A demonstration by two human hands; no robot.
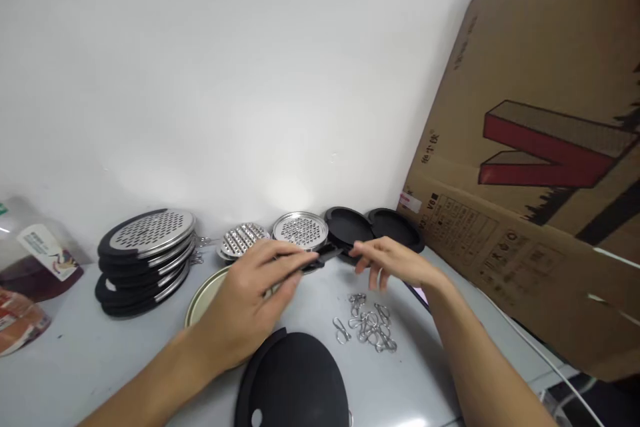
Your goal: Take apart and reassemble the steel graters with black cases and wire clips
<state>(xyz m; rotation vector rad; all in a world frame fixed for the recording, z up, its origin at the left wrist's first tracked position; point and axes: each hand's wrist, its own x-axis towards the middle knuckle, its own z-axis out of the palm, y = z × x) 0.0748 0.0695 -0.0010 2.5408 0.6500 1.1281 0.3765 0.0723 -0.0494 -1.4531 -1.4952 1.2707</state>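
Note:
My left hand [265, 287] pinches a small, thin black plastic piece [327, 255] between thumb and fingers, holding it above the table. My right hand [383, 259] is just right of the piece's tip, its fingers apart and bent downward; I see nothing held in it. Behind both hands lie perforated metal grater discs [300, 229] and round black trays [349, 227]. A black round cover [300, 380] with a small hole lies in front of me. Several bent wire clips [371, 327] lie in a loose pile below my right hand.
A stack of black-rimmed grater discs [150, 233] stands at the left by the wall. Under my left forearm shows a pale round lid [203, 297]. Bottles with dark red liquid [43, 273] stand far left. A large cardboard box [500, 227] leans along the right side.

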